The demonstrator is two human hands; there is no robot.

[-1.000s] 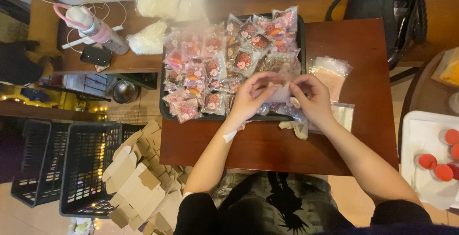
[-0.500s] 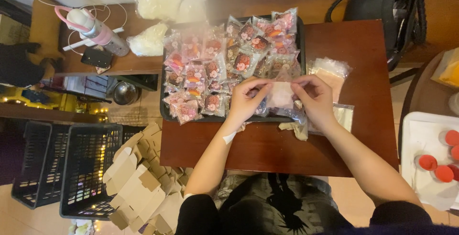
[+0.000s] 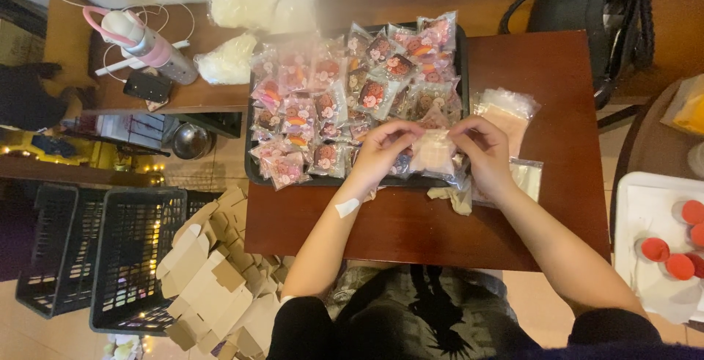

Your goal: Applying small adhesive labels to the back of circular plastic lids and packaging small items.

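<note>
Two hands meet over the near edge of a black tray [image 3: 251, 156] on a dark red-brown table [image 3: 440, 228]. The left hand [image 3: 381, 151] and the right hand [image 3: 480, 151] each pinch an upper corner of a small clear pouch [image 3: 433, 153] with something pale inside — fingers closed narrow on it, thumbs tucked under and mostly hidden. What the pale filling is cannot be made out. A white plaster [image 3: 347, 207] sits on the left wrist.

The tray is crowded with sealed flower-print packets [image 3: 323, 103], overlapping so that its floor hardly shows. At three o'clock from the pouch lies a stack of empty clear bags [image 3: 506, 111], with another bag [image 3: 528, 175] half covered by the right forearm. A crumpled beige scrap [image 3: 451, 197] lies just below the pouch, its kind unclear.

At ten o'clock, on a lower shelf, stand a pink-and-white bottle [image 3: 147, 45] and a dark phone [image 3: 147, 86]. At eight o'clock sit folded cardboard boxes [image 3: 213, 279] beside two black crates [image 3: 125, 257] — one cut by the frame edge. At four o'clock a white tray [image 3: 631, 213] with red caps [image 3: 667, 257] is also cut off.
</note>
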